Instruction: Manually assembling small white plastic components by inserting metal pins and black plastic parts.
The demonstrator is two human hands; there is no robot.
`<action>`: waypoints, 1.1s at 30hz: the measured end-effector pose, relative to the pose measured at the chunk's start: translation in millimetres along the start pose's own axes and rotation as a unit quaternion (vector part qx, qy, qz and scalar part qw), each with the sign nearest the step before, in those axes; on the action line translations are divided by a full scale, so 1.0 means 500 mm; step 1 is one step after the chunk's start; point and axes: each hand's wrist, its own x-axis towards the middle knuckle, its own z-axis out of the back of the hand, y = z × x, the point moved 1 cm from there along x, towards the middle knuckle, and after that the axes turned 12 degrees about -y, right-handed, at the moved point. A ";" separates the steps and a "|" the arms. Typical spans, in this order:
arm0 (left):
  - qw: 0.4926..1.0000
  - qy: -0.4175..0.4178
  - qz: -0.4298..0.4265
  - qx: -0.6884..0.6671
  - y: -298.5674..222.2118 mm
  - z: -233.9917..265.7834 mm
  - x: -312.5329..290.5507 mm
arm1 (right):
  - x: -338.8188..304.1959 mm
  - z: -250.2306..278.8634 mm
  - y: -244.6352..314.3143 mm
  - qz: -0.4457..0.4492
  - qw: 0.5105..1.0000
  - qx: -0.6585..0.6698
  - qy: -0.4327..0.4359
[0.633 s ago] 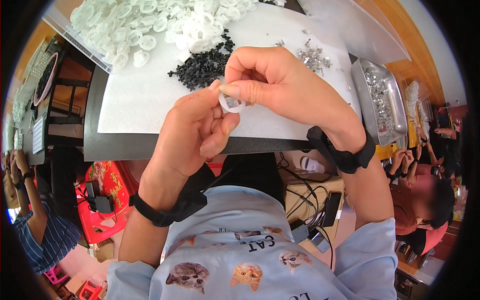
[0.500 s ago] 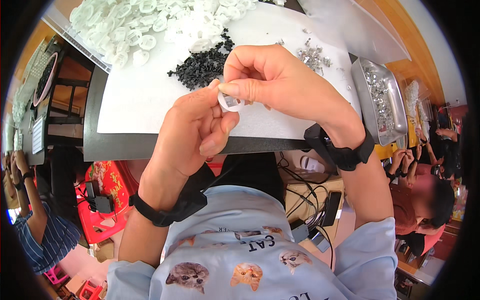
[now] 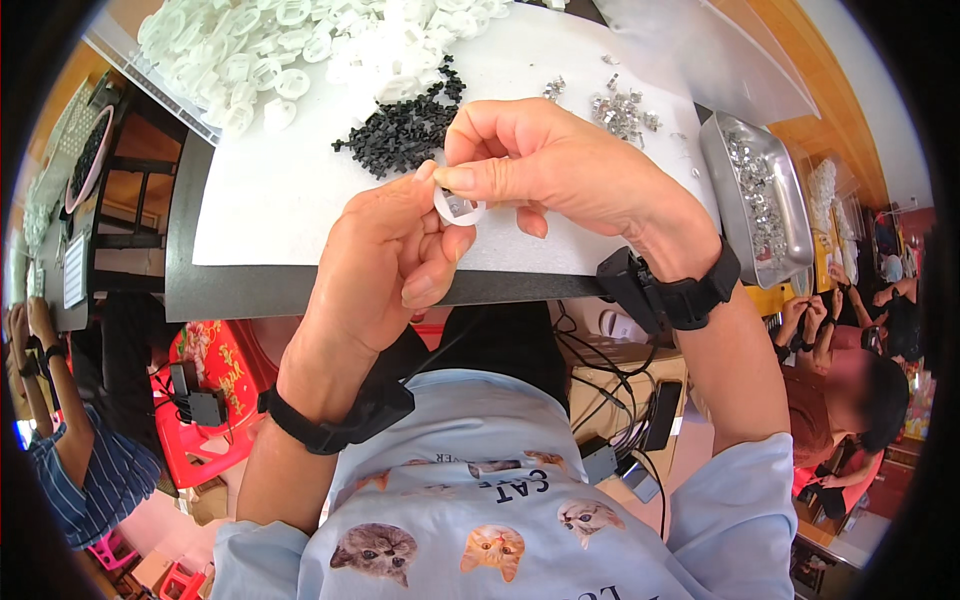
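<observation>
Both hands meet over the near edge of the white work surface (image 3: 260,210). My left hand (image 3: 385,265) and my right hand (image 3: 545,160) pinch the same small white plastic ring (image 3: 458,207) between thumbs and fingertips. A small metal piece shows inside the ring. Behind the hands lies a heap of small black plastic parts (image 3: 400,130). Farther back spreads a big pile of white plastic rings (image 3: 290,50). A few loose shiny metal clips (image 3: 620,108) lie at the right of the surface.
A metal tray (image 3: 760,200) with several metal clips stands at the right edge. Cables and small devices (image 3: 620,420) hang under the table by my lap. Other people sit at the left (image 3: 70,450) and right (image 3: 850,380). Red plastic stools (image 3: 205,400) stand below left.
</observation>
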 end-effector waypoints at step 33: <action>1.000 0.014 0.007 -0.019 -0.007 -0.008 -0.007 | -0.037 -0.030 -0.003 0.368 0.873 -0.286 -0.145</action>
